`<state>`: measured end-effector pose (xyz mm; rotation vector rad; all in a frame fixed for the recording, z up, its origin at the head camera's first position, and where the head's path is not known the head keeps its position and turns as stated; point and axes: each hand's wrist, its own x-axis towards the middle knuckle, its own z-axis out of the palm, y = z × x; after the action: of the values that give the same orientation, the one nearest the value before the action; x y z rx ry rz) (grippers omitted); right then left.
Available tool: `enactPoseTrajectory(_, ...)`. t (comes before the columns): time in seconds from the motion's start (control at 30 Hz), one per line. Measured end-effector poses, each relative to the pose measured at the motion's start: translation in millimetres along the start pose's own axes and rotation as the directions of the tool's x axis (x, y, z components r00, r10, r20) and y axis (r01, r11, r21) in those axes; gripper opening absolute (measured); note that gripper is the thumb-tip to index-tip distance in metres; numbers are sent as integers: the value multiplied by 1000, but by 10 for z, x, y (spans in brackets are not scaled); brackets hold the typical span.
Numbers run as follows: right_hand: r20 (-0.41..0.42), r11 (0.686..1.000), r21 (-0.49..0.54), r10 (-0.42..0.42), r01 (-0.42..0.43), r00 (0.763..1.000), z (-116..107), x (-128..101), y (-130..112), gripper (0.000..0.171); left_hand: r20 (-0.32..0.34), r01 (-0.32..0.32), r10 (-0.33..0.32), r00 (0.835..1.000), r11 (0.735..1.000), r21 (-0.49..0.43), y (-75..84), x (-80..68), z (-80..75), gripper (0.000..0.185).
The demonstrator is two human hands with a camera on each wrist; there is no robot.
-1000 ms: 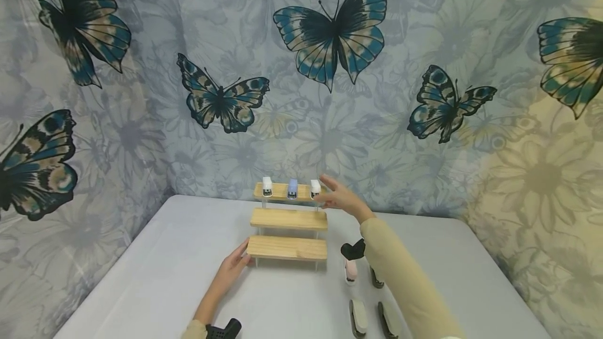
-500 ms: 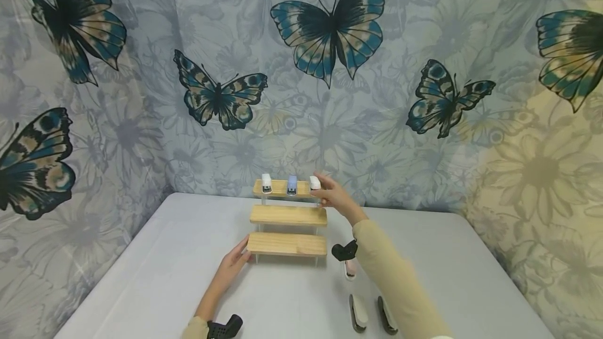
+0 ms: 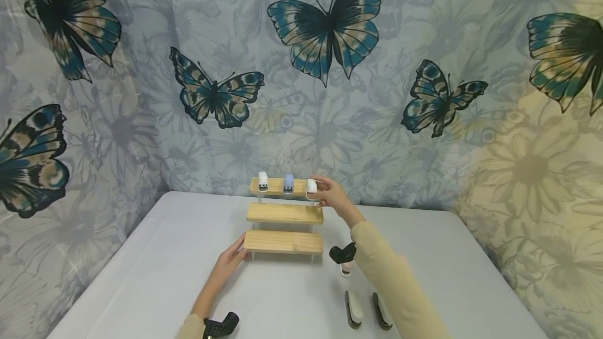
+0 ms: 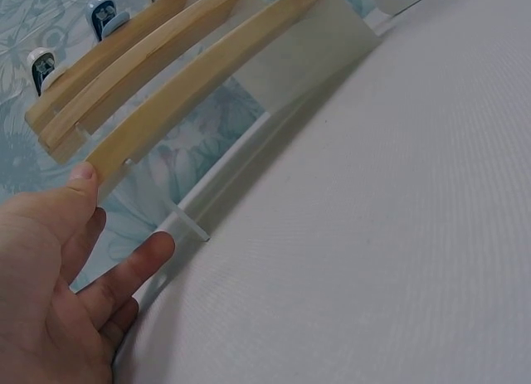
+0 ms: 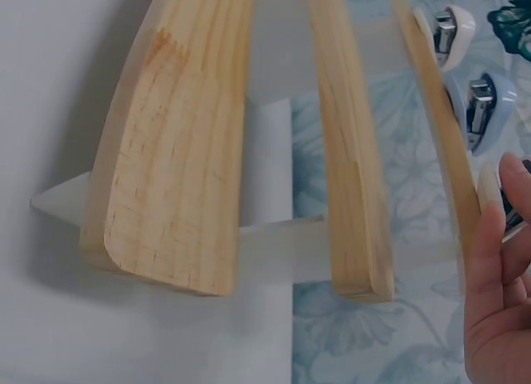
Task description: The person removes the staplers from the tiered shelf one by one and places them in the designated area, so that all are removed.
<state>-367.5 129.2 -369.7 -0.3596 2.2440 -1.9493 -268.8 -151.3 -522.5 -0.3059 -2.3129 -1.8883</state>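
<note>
A three-tier wooden display stand [image 3: 285, 213] on clear supports stands on the white table. On its top board are a white stapler [image 3: 263, 181], a blue stapler [image 3: 288, 183] and, at the right end, another white stapler [image 3: 311, 185]. My right hand [image 3: 332, 193] holds this right-end stapler between thumb and fingers; in the right wrist view the fingers hide most of it. With the left hand [image 4: 58, 276] I grip the left end of the lowest board [image 4: 199, 85], thumb on its front corner, other fingers behind and below.
Right of the stand, a pink stapler [image 3: 346, 268] lies partly behind the right wrist's black camera mount [image 3: 343, 253]. Nearer are a pale stapler [image 3: 353, 309] and another one [image 3: 382, 311] partly under the sleeve. A butterfly-printed wall covering [image 3: 325, 119] rises behind the table.
My right hand has moved slightly left and closed around the right-end white stapler. The left hand keeps its place on the lowest board. The head view has shifted a little.
</note>
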Motion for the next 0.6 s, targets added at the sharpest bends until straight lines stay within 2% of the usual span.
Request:
enactPoseTrajectory(0.1, -21, 1000, -29, 12, -13, 1000, 37, -80, -90, 57, -4, -1, 1, 1000, 1000, 6, 3, 9, 2, 47)
enactPoseTrajectory(0.2, -23, 999, -32, 1, -2, 1000, 45, -92, -83, 57, -10, 2, -2, 1000, 1000, 18, 14, 15, -9, 48)
enactPoseTrajectory(0.27, -2, 999, 4, -47, 47, 999, 23, -82, -23, 56, -9, -2, 2, 1000, 1000, 19, 18, 14, -26, 48)
enactPoseTrajectory(0.47, -41, 991, -21, -133, 132, 990, -323, 517, 977, 59, -4, -13, 13, 1000, 1000, 2, 3, -6, -47, 47)
enactPoseTrajectory(0.53, -69, 991, -42, -129, 126, 989, -360, 603, 1109, 59, -4, -13, 13, 1000, 1000, 2, -5, -13, -41, 47)
enactPoseTrajectory(0.6, -74, 988, -51, -147, 143, 986, -343, 516, 1045, 59, -9, -12, 12, 1000, 1000, 3, -10, -20, -34, 47)
